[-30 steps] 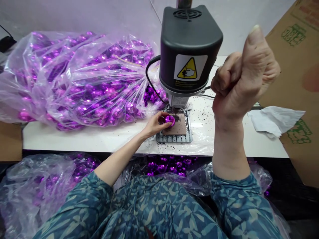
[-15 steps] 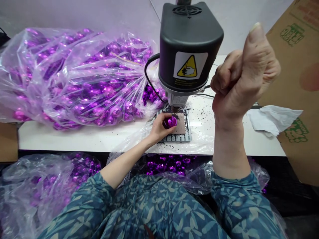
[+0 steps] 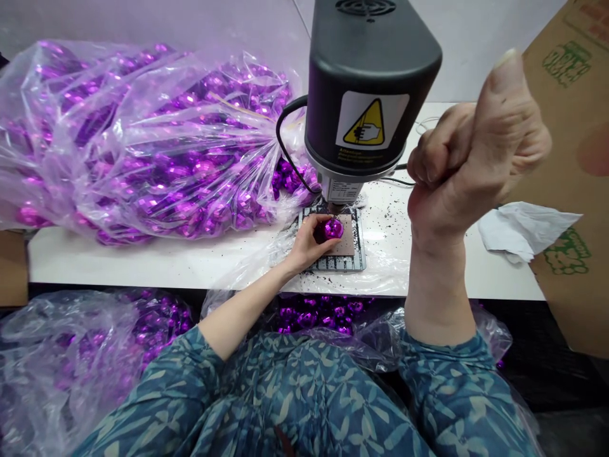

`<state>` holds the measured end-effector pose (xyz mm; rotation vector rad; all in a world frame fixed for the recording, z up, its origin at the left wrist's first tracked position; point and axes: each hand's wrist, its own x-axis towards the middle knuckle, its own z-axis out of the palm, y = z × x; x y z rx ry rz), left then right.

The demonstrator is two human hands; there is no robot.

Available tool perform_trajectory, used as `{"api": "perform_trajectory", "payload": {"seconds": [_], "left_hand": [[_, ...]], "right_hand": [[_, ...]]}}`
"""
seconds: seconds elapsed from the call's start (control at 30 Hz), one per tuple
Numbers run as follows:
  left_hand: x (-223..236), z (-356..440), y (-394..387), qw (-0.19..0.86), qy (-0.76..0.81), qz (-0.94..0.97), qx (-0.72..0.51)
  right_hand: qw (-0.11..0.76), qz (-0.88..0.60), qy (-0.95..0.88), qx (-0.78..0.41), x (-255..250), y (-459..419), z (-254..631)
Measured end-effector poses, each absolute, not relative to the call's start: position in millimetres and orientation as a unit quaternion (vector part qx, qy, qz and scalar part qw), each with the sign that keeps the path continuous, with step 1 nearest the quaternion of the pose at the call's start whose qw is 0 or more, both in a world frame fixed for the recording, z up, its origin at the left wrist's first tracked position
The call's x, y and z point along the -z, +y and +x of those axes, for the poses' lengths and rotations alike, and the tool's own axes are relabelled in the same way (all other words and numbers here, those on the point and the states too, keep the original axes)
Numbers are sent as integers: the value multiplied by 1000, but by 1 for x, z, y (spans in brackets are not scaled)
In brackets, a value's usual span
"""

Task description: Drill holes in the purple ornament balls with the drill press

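My left hand (image 3: 307, 242) pinches a shiny purple faceted ball (image 3: 332, 228) and holds it on the brown pad of the small base plate (image 3: 354, 257), right under the spindle of a black bench drill press (image 3: 368, 89). My right hand (image 3: 471, 158) is raised beside the machine's head, fist closed with the thumb up; what it grips is hidden by the fingers. Dark shavings lie scattered over the white table (image 3: 143, 260) around the plate.
A large clear bag of purple balls (image 3: 137, 139) lies on the table to the left. More bagged purple balls sit below the table edge (image 3: 314, 314) and at the lower left (image 3: 71, 355). A cardboard box (image 3: 575, 190) and crumpled white paper (image 3: 518, 228) stand at the right.
My left hand has slid the purple ball a little right and further under the spindle. The right fist has stayed raised, with barely any shift.
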<state>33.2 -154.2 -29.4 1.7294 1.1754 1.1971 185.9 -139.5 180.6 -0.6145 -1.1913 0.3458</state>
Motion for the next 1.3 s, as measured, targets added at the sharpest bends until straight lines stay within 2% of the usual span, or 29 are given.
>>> {"api": "perform_trajectory", "payload": {"seconds": [0.1,0.7,1.1,1.3], "left_hand": [[31,32,-154,354,449,674,-468],[28,32,-155,350,443,673,-478],[33,34,-156,356,443,662,-490],[24,38,-159,346,465,648,-495]], "right_hand": [[820,-188,-520,-145,-171,-147,184],[810,-106,-573,-64,-123,-157,189],[796,-63,-601,33,-103,-149,193],[818,-172,-540,-96,-152,-149,187]]}}
